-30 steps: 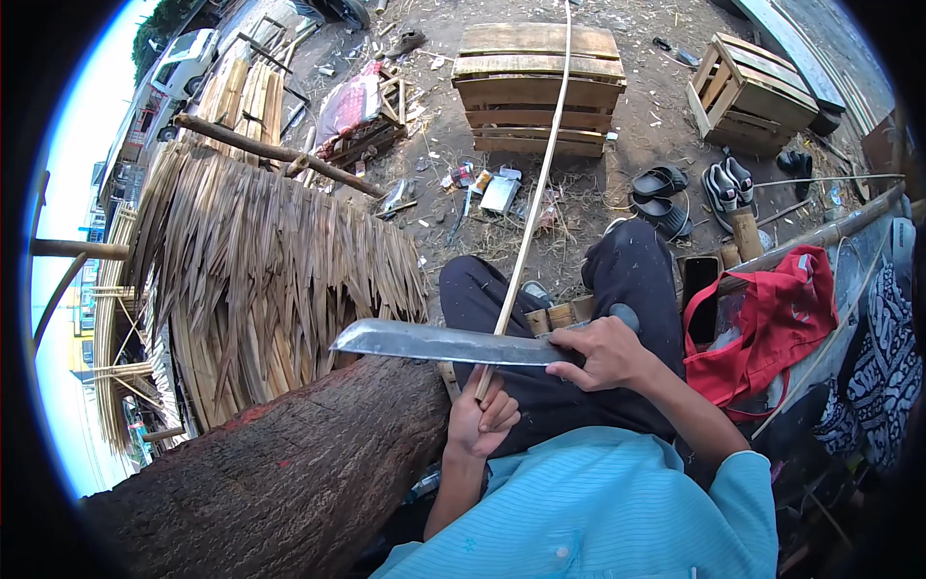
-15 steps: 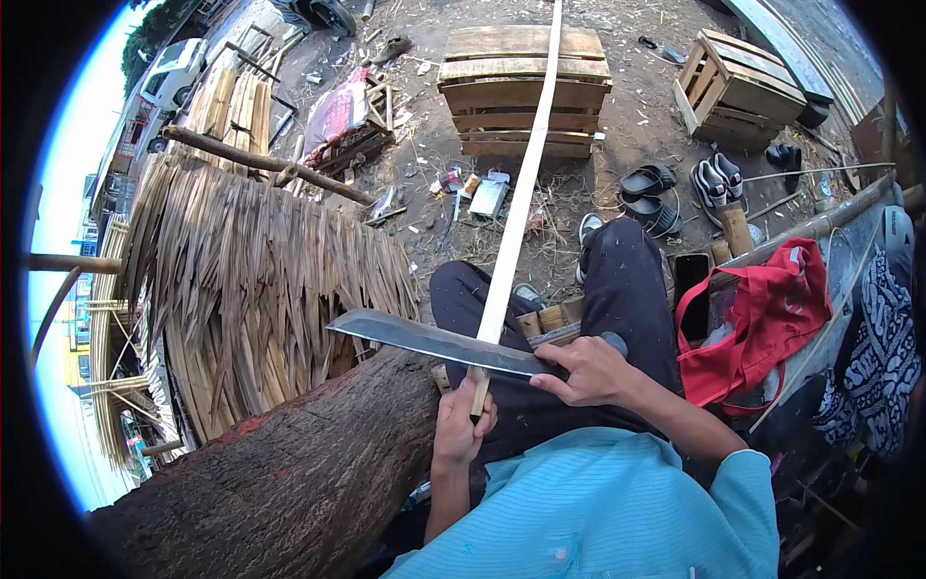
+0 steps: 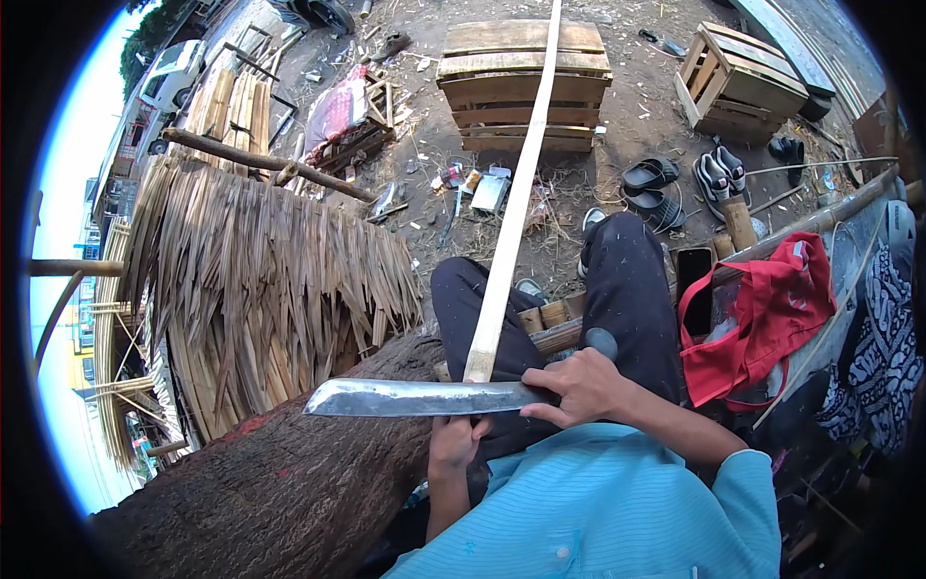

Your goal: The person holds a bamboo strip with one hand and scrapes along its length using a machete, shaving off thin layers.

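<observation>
A long machete (image 3: 415, 399) lies crosswise over the near end of a pale split bamboo strip (image 3: 521, 193). Closed around the machete's near part is my right hand (image 3: 582, 388), thumb along the blade; the rounded dark handle end (image 3: 601, 343) sticks out beyond the fist. My left hand (image 3: 455, 444) is closed on the strip's near end, just below the blade, which hides part of the grip. From there the strip runs far away between my knees, across the yard. The blade's worn, shiny face is turned up, its tip pointing left.
A thick log (image 3: 289, 463) slants along my left, beside a dry palm-leaf thatch panel (image 3: 260, 280). Wooden crates (image 3: 526, 92) stand ahead. Sandals (image 3: 651, 193), a phone (image 3: 694, 280) and a red bag (image 3: 762, 318) lie to the right.
The machete has slid toward me along the strip, and its blade has rolled to show more of the shiny face. The tip sits lower and farther left. My left hand stays nearly in place.
</observation>
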The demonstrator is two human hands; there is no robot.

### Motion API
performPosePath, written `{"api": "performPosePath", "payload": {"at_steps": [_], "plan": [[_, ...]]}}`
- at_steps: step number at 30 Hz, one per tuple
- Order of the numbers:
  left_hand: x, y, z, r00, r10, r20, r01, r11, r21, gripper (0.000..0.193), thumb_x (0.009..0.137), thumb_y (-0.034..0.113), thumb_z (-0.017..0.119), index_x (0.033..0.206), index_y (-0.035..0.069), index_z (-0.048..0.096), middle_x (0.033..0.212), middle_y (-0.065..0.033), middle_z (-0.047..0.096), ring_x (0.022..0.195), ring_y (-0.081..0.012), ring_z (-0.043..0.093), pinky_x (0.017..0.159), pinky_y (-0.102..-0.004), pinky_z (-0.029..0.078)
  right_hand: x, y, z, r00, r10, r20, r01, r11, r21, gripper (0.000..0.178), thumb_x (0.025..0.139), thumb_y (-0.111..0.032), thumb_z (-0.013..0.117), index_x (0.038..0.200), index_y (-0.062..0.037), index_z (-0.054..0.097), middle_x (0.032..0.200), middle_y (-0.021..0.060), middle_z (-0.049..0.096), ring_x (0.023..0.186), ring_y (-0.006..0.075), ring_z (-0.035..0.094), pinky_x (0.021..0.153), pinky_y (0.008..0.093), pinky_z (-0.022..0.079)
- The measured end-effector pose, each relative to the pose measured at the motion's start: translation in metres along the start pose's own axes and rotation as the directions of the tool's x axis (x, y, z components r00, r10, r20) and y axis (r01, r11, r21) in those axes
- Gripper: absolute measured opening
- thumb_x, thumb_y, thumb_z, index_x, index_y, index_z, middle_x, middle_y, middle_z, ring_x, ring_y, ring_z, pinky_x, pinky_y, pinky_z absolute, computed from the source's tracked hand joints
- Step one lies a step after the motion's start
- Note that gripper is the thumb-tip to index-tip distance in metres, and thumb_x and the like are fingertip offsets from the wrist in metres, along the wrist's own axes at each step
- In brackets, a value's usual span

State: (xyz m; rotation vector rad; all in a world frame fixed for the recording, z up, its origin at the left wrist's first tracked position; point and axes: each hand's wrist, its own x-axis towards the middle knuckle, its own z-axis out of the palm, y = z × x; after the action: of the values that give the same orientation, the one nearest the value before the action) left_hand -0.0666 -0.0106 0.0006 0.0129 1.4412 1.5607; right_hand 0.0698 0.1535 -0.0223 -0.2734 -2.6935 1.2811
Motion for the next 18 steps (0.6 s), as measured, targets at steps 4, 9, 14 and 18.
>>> {"api": "performPosePath", "payload": {"at_steps": [4, 9, 14, 18], "plan": [[0.009, -0.005, -0.009, 1.000, 0.027, 0.014, -0.027, 1.000, 0.009, 0.016, 0.097, 0.014, 0.041, 0.093, 0.002, 0.052, 0.072, -0.0071, 0.052, 0.043, -0.0079, 0.039, 0.041, -0.0227, 0.029, 0.006, 0.013, 0.007, 0.996, 0.077, 0.038, -0.078, 0.996, 0.036, 0.040, 0.081, -0.049, 0.058, 0.090, -0.0109, 0.060, 0.060, 0.0091, 0.059, 0.054, 0.0289, 0.059, 0.047, 0.0373, 0.043], [0.010, -0.005, -0.024, 0.996, 0.030, 0.080, -0.019, 0.991, -0.134, 0.019, 0.098, 0.017, 0.041, 0.093, 0.003, 0.053, 0.069, -0.0060, 0.051, 0.042, -0.0075, 0.038, 0.041, -0.0222, 0.028, 0.007, -0.004, 0.019, 0.994, 0.104, -0.025, -0.100, 0.989, 0.105, 0.042, 0.082, -0.054, 0.054, 0.093, -0.0134, 0.062, 0.059, 0.0102, 0.060, 0.056, 0.0316, 0.060, 0.050, 0.0420, 0.045], [0.005, 0.016, -0.003, 0.989, -0.044, 0.140, 0.070, 0.981, -0.182, 0.033, 0.100, 0.027, 0.036, 0.084, 0.002, 0.051, 0.049, -0.0009, 0.040, 0.038, -0.0068, 0.030, 0.040, -0.0219, 0.022, 0.008, 0.013, 0.017, 0.984, 0.101, -0.144, -0.080, 0.986, 0.144, 0.038, 0.082, -0.049, 0.058, 0.091, -0.0119, 0.060, 0.056, 0.0094, 0.058, 0.053, 0.0303, 0.059, 0.047, 0.0386, 0.044], [0.004, 0.023, 0.006, 0.992, -0.059, 0.110, 0.070, 0.993, -0.094, 0.038, 0.100, 0.029, 0.034, 0.073, 0.004, 0.046, 0.039, 0.0030, 0.030, 0.034, -0.0060, 0.024, 0.036, -0.0229, 0.018, 0.011, 0.008, 0.016, 0.972, 0.148, -0.183, -0.116, 0.978, 0.175, 0.038, 0.083, -0.048, 0.057, 0.092, -0.0112, 0.059, 0.052, 0.0099, 0.056, 0.050, 0.0310, 0.058, 0.047, 0.0400, 0.044]]}}
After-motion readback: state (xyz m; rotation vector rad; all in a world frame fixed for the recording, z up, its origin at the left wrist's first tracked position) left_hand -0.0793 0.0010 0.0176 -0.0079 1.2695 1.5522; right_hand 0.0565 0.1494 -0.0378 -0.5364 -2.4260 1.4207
